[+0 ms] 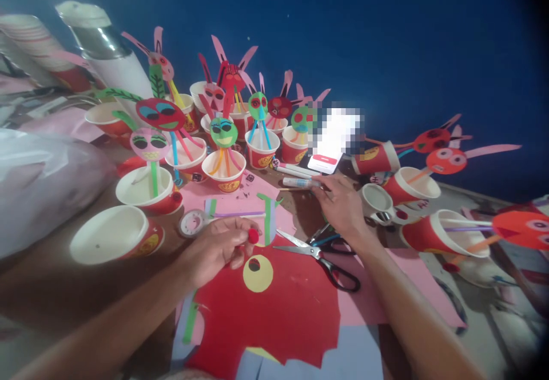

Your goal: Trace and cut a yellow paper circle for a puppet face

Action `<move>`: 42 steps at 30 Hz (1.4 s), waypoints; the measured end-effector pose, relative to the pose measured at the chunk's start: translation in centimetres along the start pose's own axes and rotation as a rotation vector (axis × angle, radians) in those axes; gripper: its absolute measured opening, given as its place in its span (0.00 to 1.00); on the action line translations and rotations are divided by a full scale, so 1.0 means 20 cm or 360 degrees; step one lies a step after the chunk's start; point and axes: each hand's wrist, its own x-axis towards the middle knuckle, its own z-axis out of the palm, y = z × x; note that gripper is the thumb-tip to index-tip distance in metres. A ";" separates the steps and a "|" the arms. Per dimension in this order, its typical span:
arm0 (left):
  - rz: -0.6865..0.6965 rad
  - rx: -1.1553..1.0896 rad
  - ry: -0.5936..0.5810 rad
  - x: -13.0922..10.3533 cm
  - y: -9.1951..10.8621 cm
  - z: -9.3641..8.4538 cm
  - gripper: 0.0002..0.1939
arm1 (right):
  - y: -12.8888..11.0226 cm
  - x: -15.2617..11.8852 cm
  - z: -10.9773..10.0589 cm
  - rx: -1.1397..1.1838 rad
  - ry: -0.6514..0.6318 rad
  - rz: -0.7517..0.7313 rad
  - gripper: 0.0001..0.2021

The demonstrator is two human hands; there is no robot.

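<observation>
My left hand (221,245) pinches a small red paper disc (253,236) between thumb and fingertips, above the top edge of a red paper sheet (295,300). Reaching farther out, my right hand (341,202) has its fingers at the cap end of a white glue tube (297,182), just below a lit phone (330,145). Open scissors (315,251) with black handles lie between my hands. A yellow paper circle (258,277) with a small dark red piece on it rests on the red sheet. A tape roll (193,223) is left of my left hand.
Red and white paper cups (223,171) holding paper faces on straws stand across the back and right. An uncovered cup (114,237) is at the left, near a translucent plastic bag (47,185). Pink paper (412,288) lies under my right forearm. Behind is a blue wall.
</observation>
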 end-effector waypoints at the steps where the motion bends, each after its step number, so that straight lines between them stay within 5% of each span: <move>1: -0.0014 0.0021 0.0077 0.00 -0.01 0.00 0.07 | 0.01 0.00 0.03 -0.0019 0.0016 -0.0023 0.10; 5: -0.0025 0.0096 0.0254 0.00 -0.02 0.02 0.09 | 0.00 0.00 0.07 -0.0073 0.0083 -0.0117 0.13; 10: -0.0087 0.0081 0.0239 0.00 -0.02 0.03 0.08 | -0.13 -0.05 0.00 -0.0034 0.0184 -0.0286 0.11; 15: -0.0245 -0.0132 0.0242 -0.01 -0.02 0.03 0.09 | -0.32 -0.14 -0.11 0.0065 0.0116 -0.0949 0.08; 19: -0.0267 -0.0142 0.0239 -0.01 -0.03 0.04 0.07 | -0.40 -0.18 -0.15 0.0015 -0.0063 -0.1246 0.10; 28: -0.0294 -0.0163 0.0200 -0.01 -0.04 0.05 0.05 | -0.41 -0.20 -0.11 0.0056 -0.0188 -0.1286 0.09; 32: -0.0258 -0.0178 0.0183 -0.02 -0.03 0.06 0.06 | -0.43 -0.22 -0.09 0.0319 -0.0211 -0.1006 0.06; 38: -0.0010 0.0009 0.0186 -0.02 -0.02 0.06 0.06 | -0.46 -0.21 -0.06 0.1433 -0.0785 0.0527 0.05; 42: -0.0006 0.0123 0.0175 -0.03 -0.03 0.07 0.07 | -0.48 -0.22 -0.06 0.1916 -0.0961 0.0933 0.08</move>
